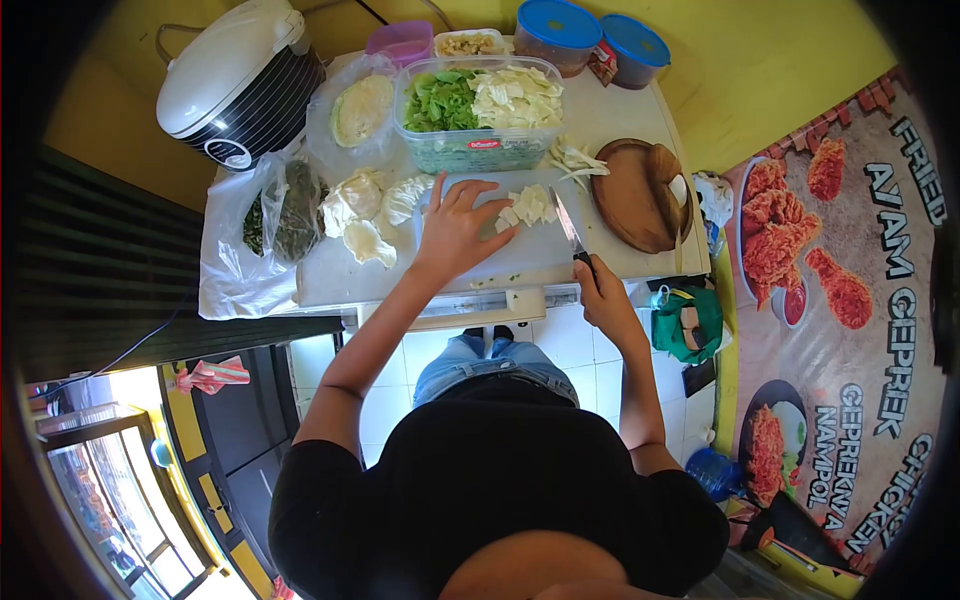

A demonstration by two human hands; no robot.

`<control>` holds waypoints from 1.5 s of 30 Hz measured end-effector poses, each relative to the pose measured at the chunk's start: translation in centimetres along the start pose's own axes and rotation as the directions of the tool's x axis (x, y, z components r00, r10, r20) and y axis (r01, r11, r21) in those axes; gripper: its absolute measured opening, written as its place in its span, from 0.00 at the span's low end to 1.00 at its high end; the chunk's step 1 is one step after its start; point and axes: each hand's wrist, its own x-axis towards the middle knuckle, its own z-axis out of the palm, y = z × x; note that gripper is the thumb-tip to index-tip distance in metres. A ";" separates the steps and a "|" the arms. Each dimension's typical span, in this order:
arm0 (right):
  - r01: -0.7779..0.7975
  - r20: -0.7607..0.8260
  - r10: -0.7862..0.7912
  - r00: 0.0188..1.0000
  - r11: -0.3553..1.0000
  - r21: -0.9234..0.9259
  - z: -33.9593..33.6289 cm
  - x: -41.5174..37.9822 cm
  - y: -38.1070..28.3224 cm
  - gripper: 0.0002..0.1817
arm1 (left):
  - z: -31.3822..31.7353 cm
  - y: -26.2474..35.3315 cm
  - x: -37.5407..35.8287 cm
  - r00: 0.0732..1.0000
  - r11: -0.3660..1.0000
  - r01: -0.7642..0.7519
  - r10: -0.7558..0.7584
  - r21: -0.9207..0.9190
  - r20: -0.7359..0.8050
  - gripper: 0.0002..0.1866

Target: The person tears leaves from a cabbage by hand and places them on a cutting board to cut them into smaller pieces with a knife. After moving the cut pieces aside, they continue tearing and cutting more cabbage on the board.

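My right hand [604,292] is wrapped round the black handle of a knife [568,222], its blade pointing away from me beside a small heap of cut cabbage [530,205]. The heap lies on a pale cutting board [490,262]. My left hand [460,228] is over the board with its fingers spread, the tips close to the left side of the cut pieces. Torn cabbage leaves [362,212] lie left of that hand. Behind the board stands a clear plastic tub [480,150] with chopped green leaves [440,102] and cut cabbage [517,97] side by side.
A brown wooden plate [630,205] with a pestle-like piece on it sits at the right. Further left are a bag of dark greens [285,215], a cabbage half [361,110] in plastic and a rice cooker [235,85]. Blue-lidded containers [558,25] stand at the back.
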 end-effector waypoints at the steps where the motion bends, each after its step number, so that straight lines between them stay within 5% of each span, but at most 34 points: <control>1: 0.004 -0.004 -0.004 1.000 1.000 0.001 -0.2 0.1 0.3 0.19 | -0.1 0.0 0.7 1.000 1.000 -0.005 0.005 0.002 -0.003 0.20; 3: 0.038 -0.053 -0.035 0.998 0.997 0.061 -0.5 0.4 1.0 0.19 | -0.1 -0.3 2.3 0.964 0.978 -0.143 0.172 -0.152 0.204 0.32; 4: 0.042 -0.055 -0.039 0.998 0.997 0.062 -0.8 0.5 1.2 0.19 | 0.3 -0.4 3.1 0.964 0.978 -0.145 0.174 -0.150 0.201 0.32; 6: 0.016 -0.069 -0.009 0.998 0.994 0.105 -1.2 0.8 1.2 0.19 | 1.6 -0.9 4.9 0.864 0.886 -0.421 0.457 -0.195 0.213 0.36; 12: 0.179 -0.119 -0.157 0.980 0.961 0.211 -0.9 1.8 2.6 0.15 | 3.7 -2.2 7.7 0.752 0.829 -0.492 0.558 -0.265 0.350 0.27; 19: 0.138 -0.121 -0.107 0.987 0.948 0.288 -1.0 2.2 2.9 0.15 | 4.4 -2.2 7.0 0.685 0.764 -0.503 0.638 -0.405 0.352 0.15; 24: 0.123 -0.078 -0.104 0.991 0.945 0.304 -0.7 2.7 2.2 0.16 | 5.6 -2.9 6.7 0.639 0.654 -0.678 0.750 -0.335 0.170 0.16; 31: 0.110 -0.056 -0.097 0.994 0.945 0.307 -0.4 3.0 1.8 0.16 | 3.3 -1.6 8.0 0.683 0.664 -0.662 0.725 -0.347 0.084 0.19; 37: 0.082 -0.043 -0.073 0.996 0.949 0.303 -0.3 2.8 0.6 0.16 | -6.5 -0.9 15.5 0.715 0.712 -0.694 0.667 -0.105 -0.210 0.16; 41: 0.086 -0.017 -0.085 0.996 0.949 0.304 -0.3 3.3 0.7 0.16 | -7.1 -3.5 19.7 0.753 0.755 -0.650 0.624 -0.086 -0.209 0.17; 45: 0.113 -0.028 -0.110 0.994 0.957 0.268 -0.3 3.8 0.7 0.15 | -5.5 -5.5 20.8 0.859 0.844 -0.497 0.511 -0.202 0.022 0.14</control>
